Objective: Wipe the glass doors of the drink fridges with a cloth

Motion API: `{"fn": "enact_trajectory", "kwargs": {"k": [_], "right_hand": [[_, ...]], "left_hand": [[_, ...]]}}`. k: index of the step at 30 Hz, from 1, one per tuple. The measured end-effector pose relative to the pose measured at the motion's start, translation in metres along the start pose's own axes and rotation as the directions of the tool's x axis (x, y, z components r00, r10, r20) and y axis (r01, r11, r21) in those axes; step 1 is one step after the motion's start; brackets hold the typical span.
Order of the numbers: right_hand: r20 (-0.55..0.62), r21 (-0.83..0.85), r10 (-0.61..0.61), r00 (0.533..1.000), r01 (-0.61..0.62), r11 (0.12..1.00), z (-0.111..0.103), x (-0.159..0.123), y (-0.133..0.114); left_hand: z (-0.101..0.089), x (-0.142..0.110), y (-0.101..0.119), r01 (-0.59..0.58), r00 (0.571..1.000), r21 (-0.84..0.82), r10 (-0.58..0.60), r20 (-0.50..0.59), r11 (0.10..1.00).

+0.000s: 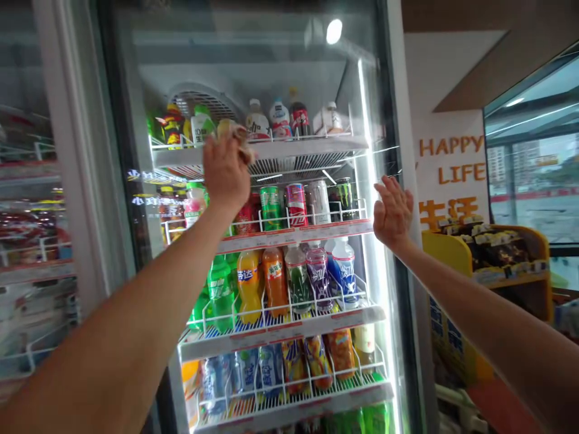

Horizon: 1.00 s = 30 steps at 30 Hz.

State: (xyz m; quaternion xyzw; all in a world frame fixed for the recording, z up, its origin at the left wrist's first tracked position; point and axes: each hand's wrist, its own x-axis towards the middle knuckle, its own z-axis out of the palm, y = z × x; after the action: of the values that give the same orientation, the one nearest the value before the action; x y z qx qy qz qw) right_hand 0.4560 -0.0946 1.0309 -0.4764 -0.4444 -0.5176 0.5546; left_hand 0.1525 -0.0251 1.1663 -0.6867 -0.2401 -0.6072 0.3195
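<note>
My left hand [226, 172] is raised in front of the upper shelves and presses a crumpled, light-coloured cloth [244, 143] against the glass door [253, 48] of a drinks fridge. The fingers wrap over the cloth, so part of it is hidden. Near the door's right edge, my right hand [392, 211] is held up beside the door frame [409, 150]. Its fingers are partly bent and apart, with nothing in them; whether they touch the glass I cannot tell. Behind the glass stand bottles and cans, among them a green can [270, 208] and an orange soda bottle [248, 283].
Another fridge door [31, 241] adjoins on the left. To the right stands a yellow display rack [452, 259] with packaged goods, below wall lettering [452, 144]. A window [534, 163] is beyond it. A bright light strip [368, 120] runs inside the fridge.
</note>
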Motion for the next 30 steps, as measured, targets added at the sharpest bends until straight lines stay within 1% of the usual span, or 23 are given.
{"fn": "enact_trajectory", "kwargs": {"k": [2,3,4,6,7,9,10,11,12,13,14,16,17,18,19,20,22,23,25,26,27,28,30], "right_hand": [[0.004,-0.008,0.006,1.0,-0.006,1.0,0.0,0.0,-0.001],[0.007,-0.012,0.009,1.0,-0.009,1.0,0.0,0.0,-0.001],[0.008,-0.013,0.01,1.0,-0.01,1.0,0.0,0.0,-0.001],[0.003,-0.002,0.001,1.0,-0.001,1.0,-0.001,0.0,0.001],[-0.002,0.006,-0.008,1.0,0.008,1.0,0.0,-0.001,0.003],[-0.017,0.028,-0.021,1.0,0.022,0.999,0.0,-0.001,0.005],[-0.026,0.039,-0.024,0.999,0.025,0.999,0.0,-0.002,0.005],[-0.033,0.048,-0.023,0.999,0.024,0.999,0.0,-0.002,0.006],[-0.042,0.056,-0.02,0.999,0.023,0.998,0.001,-0.002,0.006],[-0.049,0.061,-0.019,0.999,0.022,0.998,0.001,-0.002,0.005],[-0.056,0.062,-0.019,0.998,0.023,0.998,0.001,-0.002,0.005],[-0.059,0.054,-0.019,0.998,0.023,0.998,0.002,-0.001,0.003],[-0.058,0.049,-0.018,0.998,0.021,0.999,0.002,-0.001,0.003],[-0.056,0.044,-0.017,0.998,0.019,0.999,0.002,-0.001,0.002],[-0.052,0.041,-0.016,0.999,0.018,0.999,0.002,-0.001,0.002],[-0.048,0.04,-0.017,0.999,0.019,0.999,0.002,0.0,0.002],[-0.042,0.038,-0.021,0.999,0.022,0.999,0.001,0.0,0.002],[-0.042,0.04,-0.022,0.999,0.024,0.999,0.0,-0.001,0.003],[-0.04,0.045,-0.022,0.999,0.024,0.999,0.0,-0.001,0.003],[-0.041,0.047,-0.021,0.999,0.023,0.999,0.0,-0.001,0.004],[-0.044,0.046,-0.02,0.999,0.022,0.999,0.001,-0.001,0.004],[-0.05,0.038,-0.018,0.999,0.02,0.999,0.001,-0.001,0.004],[-0.065,0.016,-0.015,0.998,0.016,1.0,0.003,0.0,0.003]], "left_hand": [[-0.001,0.009,-0.004,0.136,0.987,0.069,-0.129,-0.093,0.988],[0.005,0.004,0.009,0.106,0.992,0.091,-0.1,-0.075,0.99],[0.014,-0.007,0.029,0.024,1.0,0.087,-0.023,-0.018,0.996],[0.036,-0.038,0.079,-0.231,0.964,0.026,0.226,0.139,0.973],[0.046,-0.056,0.101,-0.343,0.919,-0.004,0.337,0.204,0.939],[0.054,-0.084,0.124,-0.587,0.745,-0.076,0.575,0.338,0.806],[0.052,-0.091,0.121,-0.671,0.652,-0.106,0.652,0.387,0.734],[0.045,-0.092,0.109,-0.724,0.585,-0.121,0.697,0.415,0.679],[0.034,-0.088,0.09,-0.737,0.575,-0.106,0.701,0.421,0.668],[0.021,-0.078,0.064,-0.709,0.628,-0.058,0.666,0.402,0.703],[0.007,-0.065,0.037,-0.643,0.719,0.008,0.601,0.348,0.766],[-0.016,-0.037,-0.009,-0.296,0.954,0.188,0.279,0.113,0.936],[-0.021,-0.026,-0.022,-0.108,0.993,0.226,0.115,-0.016,0.968],[-0.022,-0.02,-0.026,0.036,0.995,0.233,-0.012,-0.104,0.972],[-0.018,-0.02,-0.02,0.104,0.988,0.223,-0.075,-0.134,0.969],[-0.01,-0.026,-0.005,0.089,0.992,0.21,-0.068,-0.105,0.974],[0.014,-0.052,0.039,-0.13,0.991,0.158,0.121,0.064,0.979],[0.025,-0.069,0.062,-0.289,0.951,0.111,0.272,0.149,0.951],[0.038,-0.1,0.09,-0.58,0.783,-0.004,0.559,0.272,0.814],[0.037,-0.11,0.09,-0.653,0.714,-0.038,0.632,0.301,0.756],[0.031,-0.113,0.08,-0.677,0.688,-0.043,0.653,0.316,0.734],[0.02,-0.111,0.062,-0.652,0.718,-0.013,0.622,0.312,0.758],[-0.01,-0.094,0.011,-0.463,0.872,0.112,0.429,0.236,0.879]]}}
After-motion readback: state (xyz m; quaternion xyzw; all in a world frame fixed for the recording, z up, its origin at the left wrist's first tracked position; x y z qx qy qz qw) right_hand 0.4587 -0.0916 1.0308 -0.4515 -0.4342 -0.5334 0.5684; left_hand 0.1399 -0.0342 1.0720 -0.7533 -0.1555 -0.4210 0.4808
